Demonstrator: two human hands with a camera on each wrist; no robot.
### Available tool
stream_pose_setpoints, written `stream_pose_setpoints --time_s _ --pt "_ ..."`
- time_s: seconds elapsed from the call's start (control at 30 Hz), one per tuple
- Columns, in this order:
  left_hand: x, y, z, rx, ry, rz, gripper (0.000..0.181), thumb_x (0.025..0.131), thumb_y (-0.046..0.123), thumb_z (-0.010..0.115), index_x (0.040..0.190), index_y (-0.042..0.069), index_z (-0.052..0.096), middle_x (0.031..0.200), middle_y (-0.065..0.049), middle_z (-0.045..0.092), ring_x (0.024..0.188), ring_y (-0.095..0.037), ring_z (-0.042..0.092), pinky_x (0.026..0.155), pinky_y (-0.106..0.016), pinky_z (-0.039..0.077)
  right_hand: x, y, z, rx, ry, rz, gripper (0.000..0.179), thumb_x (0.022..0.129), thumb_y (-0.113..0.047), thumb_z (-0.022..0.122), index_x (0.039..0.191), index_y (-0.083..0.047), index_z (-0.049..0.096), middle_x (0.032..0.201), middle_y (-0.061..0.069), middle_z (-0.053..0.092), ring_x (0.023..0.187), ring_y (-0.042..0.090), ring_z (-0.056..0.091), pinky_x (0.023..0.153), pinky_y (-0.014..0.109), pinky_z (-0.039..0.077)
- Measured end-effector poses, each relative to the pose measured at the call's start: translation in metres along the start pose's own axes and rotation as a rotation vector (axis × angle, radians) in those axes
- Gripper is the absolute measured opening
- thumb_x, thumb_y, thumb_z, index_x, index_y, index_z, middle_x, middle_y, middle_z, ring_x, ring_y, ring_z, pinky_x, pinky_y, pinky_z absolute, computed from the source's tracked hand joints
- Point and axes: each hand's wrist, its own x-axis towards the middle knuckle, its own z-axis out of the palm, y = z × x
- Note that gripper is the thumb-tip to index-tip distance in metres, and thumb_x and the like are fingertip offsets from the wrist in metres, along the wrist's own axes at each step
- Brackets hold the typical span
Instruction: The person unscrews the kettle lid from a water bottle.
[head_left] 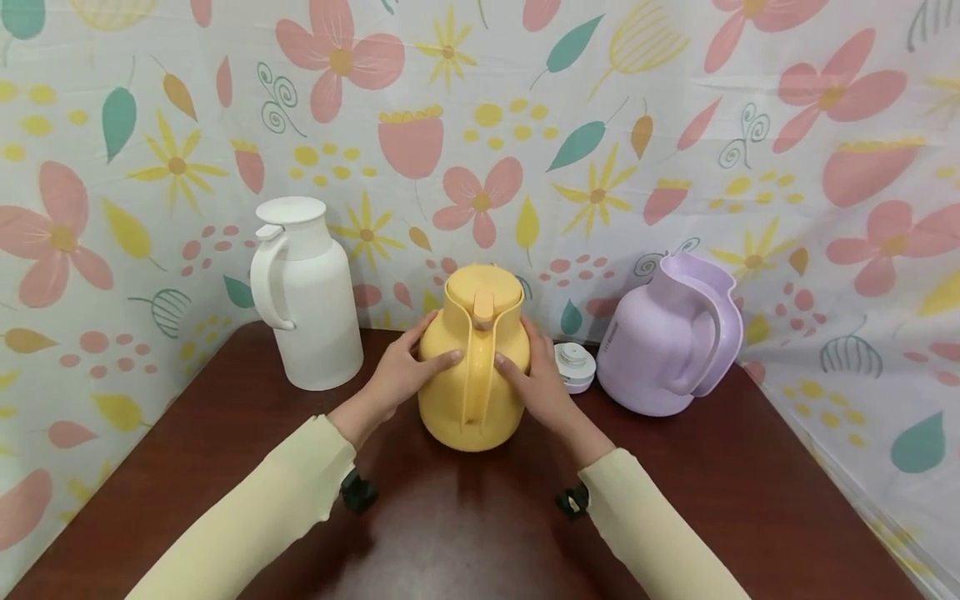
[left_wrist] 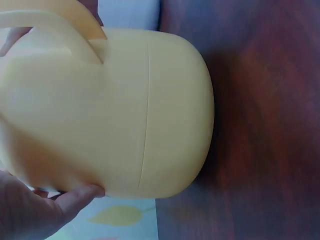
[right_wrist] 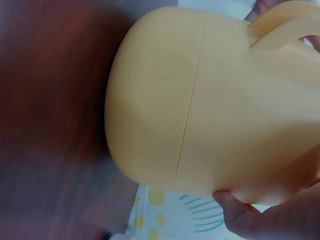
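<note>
A yellow thermos jug (head_left: 450,408) with a lid and thumb lever stands upright on the table, its handle facing me. My left hand (head_left: 401,375) holds the jug's left side, thumb toward the handle. On the opposite side my right hand (head_left: 545,385) grips it the same way. The wrist views show the rounded yellow body (left_wrist: 170,115) close up, its base against the wood. Most fingers of both hands are hidden behind the jug.
To the left stands a tall white thermos jug (head_left: 318,308). A lilac jug (head_left: 645,350) stands on the right, with a white and lilac stopper (head_left: 575,367) beside it. A flowered cloth (head_left: 480,108) hangs behind the dark wooden table (head_left: 697,500).
</note>
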Motion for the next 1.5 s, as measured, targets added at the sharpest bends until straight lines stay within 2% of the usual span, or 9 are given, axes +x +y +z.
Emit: stream_pose_setpoints --time_s 0.2,0.5,0.7,0.93,1.13,1.33,1.47,1.5 --pt "-0.022 0.001 0.007 0.011 0.019 -0.005 0.089 0.091 0.037 0.077 0.164 0.029 0.025 0.164 -0.011 0.04 0.147 -0.03 0.046 0.115 -0.049 0.046 -0.026 -0.009 0.001 -0.018 0.017 -0.024 0.078 0.102 -0.024 0.058 0.164 -0.008 0.014 0.163 0.028 0.018 0.15 0.043 0.025 0.122 0.063 0.026" --pt "-0.06 0.001 0.011 0.012 0.047 0.022 0.086 0.091 0.035 0.077 0.162 0.029 0.029 0.161 -0.009 0.045 0.139 -0.028 0.054 0.11 -0.045 0.05 -0.057 -0.016 0.009 -0.056 0.053 -0.059 0.074 0.1 -0.023 0.061 0.161 -0.006 0.022 0.157 0.029 0.028 0.143 0.045 0.035 0.115 0.064 0.032" --pt "-0.082 0.002 0.015 0.008 0.074 0.026 0.088 0.089 0.034 0.08 0.162 0.027 0.031 0.164 -0.007 0.041 0.142 -0.027 0.051 0.111 -0.045 0.048 -0.075 -0.019 0.012 -0.03 0.043 -0.079 0.075 0.101 -0.026 0.062 0.161 -0.005 0.023 0.159 0.027 0.026 0.145 0.047 0.033 0.115 0.065 0.033" --pt "-0.097 0.002 0.018 0.003 0.077 0.045 0.089 0.087 0.034 0.081 0.161 0.026 0.033 0.166 -0.006 0.037 0.146 -0.029 0.047 0.114 -0.048 0.047 -0.093 -0.026 0.01 -0.05 0.05 -0.091 0.079 0.099 -0.04 0.065 0.16 -0.009 0.025 0.156 0.025 0.03 0.143 0.045 0.035 0.111 0.065 0.036" --pt "-0.109 0.004 0.017 0.002 0.077 0.034 0.09 0.087 0.035 0.082 0.161 0.027 0.032 0.168 -0.006 0.033 0.15 -0.029 0.042 0.115 -0.048 0.046 -0.104 -0.033 0.01 -0.047 0.05 -0.083 0.08 0.097 -0.037 0.068 0.16 -0.01 0.026 0.157 0.025 0.03 0.144 0.045 0.034 0.111 0.066 0.036" --pt "-0.115 0.005 0.015 0.029 0.071 0.022 0.091 0.086 0.038 0.082 0.162 0.029 0.031 0.169 -0.005 0.031 0.154 -0.03 0.035 0.12 -0.052 0.04 -0.108 -0.035 0.011 -0.035 0.058 -0.097 0.082 0.095 -0.038 0.07 0.159 -0.008 0.029 0.156 0.026 0.032 0.143 0.044 0.036 0.111 0.064 0.038" --pt "-0.115 0.006 0.016 0.034 0.062 0.013 0.092 0.086 0.039 0.081 0.162 0.03 0.03 0.17 -0.004 0.03 0.155 -0.031 0.033 0.121 -0.055 0.035 -0.109 -0.042 0.004 0.011 0.015 -0.035 0.085 0.094 -0.032 0.071 0.161 -0.008 0.025 0.162 0.024 0.025 0.148 0.042 0.03 0.114 0.06 0.038" --pt "-0.115 0.006 0.017 0.027 0.06 0.013 0.092 0.086 0.039 0.081 0.162 0.031 0.03 0.17 -0.004 0.03 0.154 -0.031 0.035 0.121 -0.054 0.035 -0.111 -0.044 0.003 0.03 0.027 -0.024 0.084 0.094 -0.029 0.07 0.161 -0.009 0.024 0.164 0.022 0.023 0.149 0.04 0.029 0.114 0.057 0.038"
